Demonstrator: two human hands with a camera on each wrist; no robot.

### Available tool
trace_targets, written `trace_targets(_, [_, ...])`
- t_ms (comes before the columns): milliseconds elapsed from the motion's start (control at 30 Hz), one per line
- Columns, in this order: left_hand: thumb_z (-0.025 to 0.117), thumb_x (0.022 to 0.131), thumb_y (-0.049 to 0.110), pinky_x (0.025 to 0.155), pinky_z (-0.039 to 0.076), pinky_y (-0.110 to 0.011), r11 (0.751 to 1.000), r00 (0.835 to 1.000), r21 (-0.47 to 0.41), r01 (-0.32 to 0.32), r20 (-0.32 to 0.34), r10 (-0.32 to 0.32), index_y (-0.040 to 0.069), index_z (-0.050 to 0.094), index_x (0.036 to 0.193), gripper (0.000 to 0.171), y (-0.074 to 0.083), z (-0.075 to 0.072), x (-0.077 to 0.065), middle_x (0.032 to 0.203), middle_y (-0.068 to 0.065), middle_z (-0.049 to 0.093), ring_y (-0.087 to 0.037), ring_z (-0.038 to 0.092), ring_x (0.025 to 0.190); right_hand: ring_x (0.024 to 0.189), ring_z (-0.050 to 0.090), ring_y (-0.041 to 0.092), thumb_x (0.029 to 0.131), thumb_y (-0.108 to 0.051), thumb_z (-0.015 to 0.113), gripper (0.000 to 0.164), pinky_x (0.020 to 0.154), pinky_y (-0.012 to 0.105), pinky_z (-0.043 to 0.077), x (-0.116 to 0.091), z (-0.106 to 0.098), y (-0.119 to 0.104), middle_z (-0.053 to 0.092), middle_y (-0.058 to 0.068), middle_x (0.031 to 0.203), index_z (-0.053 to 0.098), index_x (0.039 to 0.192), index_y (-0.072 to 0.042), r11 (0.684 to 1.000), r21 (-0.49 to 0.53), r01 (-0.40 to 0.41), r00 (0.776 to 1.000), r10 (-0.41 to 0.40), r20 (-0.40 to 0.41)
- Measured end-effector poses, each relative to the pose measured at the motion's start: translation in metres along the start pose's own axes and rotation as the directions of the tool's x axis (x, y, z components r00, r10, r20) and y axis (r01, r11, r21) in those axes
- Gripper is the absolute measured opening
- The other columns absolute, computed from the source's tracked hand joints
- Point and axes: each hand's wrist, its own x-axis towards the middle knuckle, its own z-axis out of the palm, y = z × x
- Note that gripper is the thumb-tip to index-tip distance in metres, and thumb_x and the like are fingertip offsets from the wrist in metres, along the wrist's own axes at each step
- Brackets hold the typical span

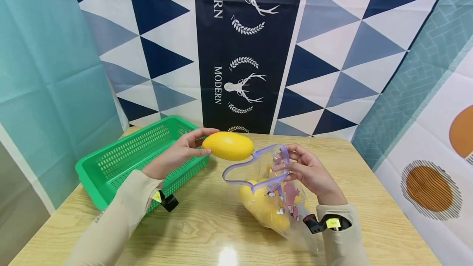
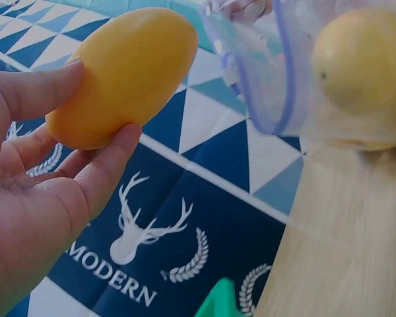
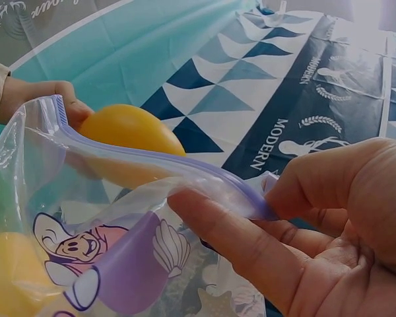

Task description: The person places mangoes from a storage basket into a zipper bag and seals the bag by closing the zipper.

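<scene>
A yellow mango (image 1: 228, 145) is gripped at one end by my left hand (image 1: 181, 151), thumb on one side and fingers on the other. Its free end points at the mouth of a clear zip bag (image 1: 240, 171) with a purple seal strip and cartoon prints. My right hand (image 1: 310, 171) pinches the bag's rim on the right side, so the mouth gapes toward the left. Inside the bag lie other yellow mangoes (image 1: 264, 206), seen through the plastic. In the left wrist view, the held mango (image 2: 129, 76) is apart from the purple strip.
A green perforated plastic basket (image 1: 86, 175) stands on the wooden table (image 1: 199, 233) to the left, partly behind my left forearm. A patterned cloth (image 1: 244, 52) with triangles and deer heads hangs behind the table's back edge. Cloths also hang at both sides.
</scene>
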Motion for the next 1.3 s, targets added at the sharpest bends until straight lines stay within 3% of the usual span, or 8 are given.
trace_targets(100, [0.06, 0.095, -0.004, 0.096, 0.052, -0.035, 0.999, 0.999, -0.039, -0.013, 0.044, 0.014, -0.003, 0.041, 0.147, 0.055, -0.001, 0.008, 0.001, 0.145, -0.017, 0.045, -0.026, 0.056, 0.114, 0.102, 0.071, 0.021, 0.101, 0.012, 0.038, 0.039, 0.076, 0.034, 0.059, 0.001, 0.0, 0.0, 0.068, 0.007, 0.118, 0.053, 0.13, -0.008, 1.0, 0.004, 0.004, 1.0, -0.004, 0.003])
trace_targets(267, [0.062, 0.094, -0.003, 0.094, 0.052, -0.033, 0.999, 0.997, -0.044, 0.027, 0.076, -0.023, -0.002, 0.041, 0.147, 0.057, -0.002, 0.02, 0.002, 0.144, -0.015, 0.045, -0.026, 0.055, 0.113, 0.103, 0.07, 0.021, 0.102, 0.011, 0.039, 0.037, 0.076, 0.032, 0.059, 0.002, 0.001, 0.0, 0.068, 0.007, 0.118, 0.052, 0.131, -0.006, 1.0, 0.0, 0.01, 1.0, -0.01, 0.016])
trace_targets(467, [0.065, 0.093, -0.001, 0.088, 0.052, -0.028, 0.999, 0.997, -0.006, 0.042, 0.072, -0.041, 0.0, 0.044, 0.146, 0.056, -0.002, 0.031, 0.005, 0.141, -0.016, 0.047, -0.027, 0.056, 0.111, 0.101, 0.071, 0.021, 0.101, 0.011, 0.041, 0.037, 0.074, 0.032, 0.059, 0.002, 0.001, 0.0, 0.068, 0.006, 0.117, 0.053, 0.13, -0.008, 1.0, -0.001, -0.004, 1.0, 0.004, 0.006])
trace_targets(867, [0.064, 0.093, -0.005, 0.092, 0.054, -0.033, 0.989, 0.998, 0.145, -0.031, 0.06, 0.022, -0.007, 0.046, 0.141, 0.051, -0.004, 0.06, 0.012, 0.142, -0.022, 0.044, -0.03, 0.054, 0.112, 0.102, 0.071, 0.022, 0.101, 0.011, 0.041, 0.038, 0.075, 0.031, 0.059, 0.0, -0.001, 0.0, 0.067, 0.007, 0.119, 0.054, 0.131, -0.009, 1.0, 0.019, 0.021, 0.999, -0.021, 0.033])
trace_targets(1300, [0.064, 0.096, 0.004, 0.095, 0.052, -0.035, 0.973, 0.997, 0.228, 0.018, 0.063, -0.034, 0.0, 0.048, 0.143, 0.05, -0.016, 0.085, 0.02, 0.13, -0.017, 0.042, -0.032, 0.053, 0.116, 0.1, 0.071, 0.021, 0.101, 0.009, 0.044, 0.036, 0.074, 0.033, 0.059, 0.001, 0.0, 0.002, 0.068, 0.005, 0.117, 0.055, 0.13, -0.01, 1.0, -0.001, 0.007, 1.0, -0.007, 0.012])
